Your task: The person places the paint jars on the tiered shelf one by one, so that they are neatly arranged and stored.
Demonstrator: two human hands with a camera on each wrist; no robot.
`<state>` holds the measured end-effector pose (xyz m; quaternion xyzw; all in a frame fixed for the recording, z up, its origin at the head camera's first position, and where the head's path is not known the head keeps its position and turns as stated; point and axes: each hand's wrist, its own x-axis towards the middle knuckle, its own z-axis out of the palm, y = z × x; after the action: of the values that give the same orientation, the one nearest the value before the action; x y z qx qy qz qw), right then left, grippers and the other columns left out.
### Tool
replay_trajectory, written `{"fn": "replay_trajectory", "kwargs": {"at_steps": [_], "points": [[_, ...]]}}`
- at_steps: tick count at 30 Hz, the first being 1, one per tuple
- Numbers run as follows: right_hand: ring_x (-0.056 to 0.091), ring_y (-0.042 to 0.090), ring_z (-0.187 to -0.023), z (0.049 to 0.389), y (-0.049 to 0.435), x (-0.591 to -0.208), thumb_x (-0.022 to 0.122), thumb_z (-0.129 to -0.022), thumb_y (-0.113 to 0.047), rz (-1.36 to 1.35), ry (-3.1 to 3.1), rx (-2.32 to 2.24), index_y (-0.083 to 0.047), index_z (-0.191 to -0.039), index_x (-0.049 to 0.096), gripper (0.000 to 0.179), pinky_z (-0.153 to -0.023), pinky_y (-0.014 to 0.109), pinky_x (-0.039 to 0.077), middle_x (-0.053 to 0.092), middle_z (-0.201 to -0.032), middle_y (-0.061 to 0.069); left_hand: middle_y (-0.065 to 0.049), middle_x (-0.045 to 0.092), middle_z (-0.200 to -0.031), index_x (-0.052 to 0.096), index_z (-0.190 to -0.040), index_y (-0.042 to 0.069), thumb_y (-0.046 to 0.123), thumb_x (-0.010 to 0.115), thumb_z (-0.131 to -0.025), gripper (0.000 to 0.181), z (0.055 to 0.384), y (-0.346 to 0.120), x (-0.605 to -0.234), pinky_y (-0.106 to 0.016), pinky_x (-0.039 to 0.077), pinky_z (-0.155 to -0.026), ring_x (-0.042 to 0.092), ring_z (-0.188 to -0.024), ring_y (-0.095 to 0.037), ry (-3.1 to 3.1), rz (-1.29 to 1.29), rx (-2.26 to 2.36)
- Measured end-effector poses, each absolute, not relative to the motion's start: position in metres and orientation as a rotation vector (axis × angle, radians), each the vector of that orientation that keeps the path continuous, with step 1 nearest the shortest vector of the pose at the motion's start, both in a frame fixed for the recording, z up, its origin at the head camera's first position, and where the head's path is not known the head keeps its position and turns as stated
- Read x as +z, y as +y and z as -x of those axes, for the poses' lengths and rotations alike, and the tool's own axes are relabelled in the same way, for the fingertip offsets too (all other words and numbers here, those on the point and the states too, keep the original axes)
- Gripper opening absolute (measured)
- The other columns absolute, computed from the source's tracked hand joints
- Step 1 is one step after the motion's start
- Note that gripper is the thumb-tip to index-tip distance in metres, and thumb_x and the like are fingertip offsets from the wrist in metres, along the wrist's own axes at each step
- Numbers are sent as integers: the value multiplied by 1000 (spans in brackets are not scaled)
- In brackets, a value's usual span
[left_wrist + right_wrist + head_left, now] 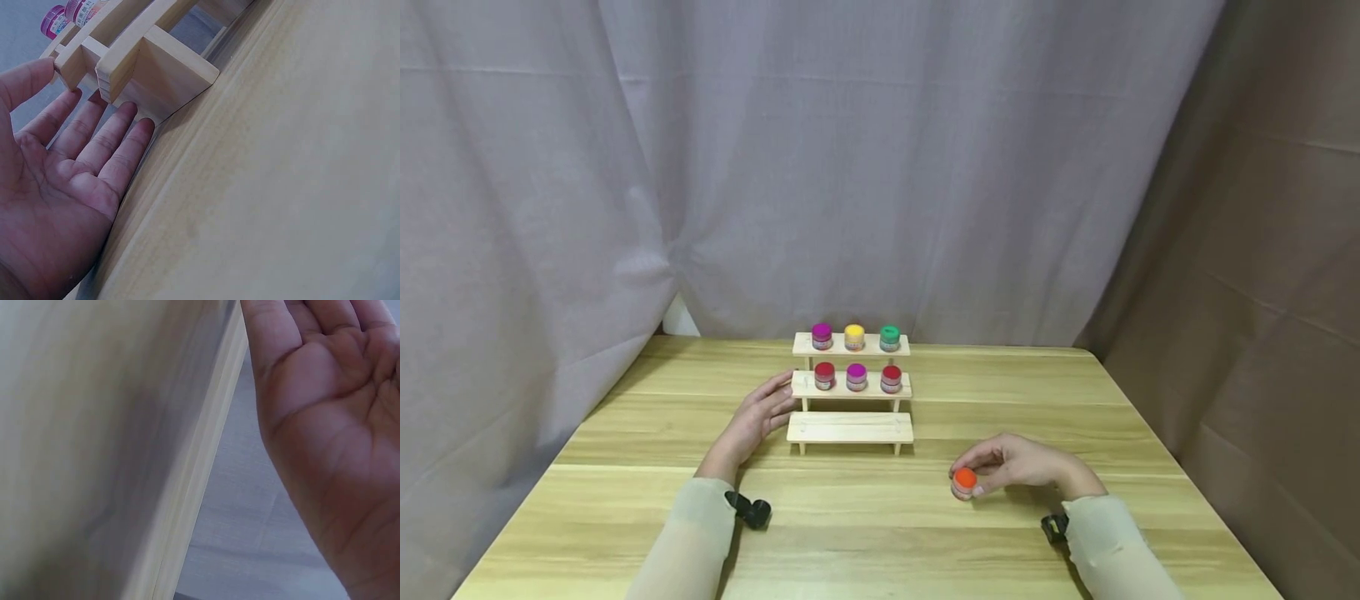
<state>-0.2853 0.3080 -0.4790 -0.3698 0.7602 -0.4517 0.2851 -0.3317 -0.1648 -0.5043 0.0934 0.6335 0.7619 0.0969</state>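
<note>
A wooden three-step display stand (850, 427) stands on the table, its lowest step bare. My left hand (765, 414) is at the stand's left side, fingers extended; in the left wrist view that hand (75, 169) has its fingertips right at the step ends. Right of the stand, my right hand (1022, 462) pinches a small paint jar with an orange lid (964, 483) between thumb and fingers, low over the table. The right wrist view shows only the palm and finger bases of this hand (337, 412); the jar is outside it.
On the top step are paint jars with purple (822, 336), yellow (853, 337) and green (890, 337) lids. The middle step holds red (824, 376), magenta (857, 377) and red (891, 379) ones. A grey curtain (880, 167) hangs behind the wooden table (865, 550).
</note>
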Motion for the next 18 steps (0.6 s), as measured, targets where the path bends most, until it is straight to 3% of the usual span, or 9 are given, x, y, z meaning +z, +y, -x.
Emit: {"fn": "replay_trajectory", "kwargs": {"at_steps": [18], "points": [[65,25,-114,284,306,-478,74,-91,-8,952,2062,-1214,-1,-128,67,38,-97,26,53,71,-119,15,-22,35,-156,31,-158,9,27,55,-103,62,330,-164,-502,-40,46,-109,41,-139,-41,1888,-277,2256]]}}
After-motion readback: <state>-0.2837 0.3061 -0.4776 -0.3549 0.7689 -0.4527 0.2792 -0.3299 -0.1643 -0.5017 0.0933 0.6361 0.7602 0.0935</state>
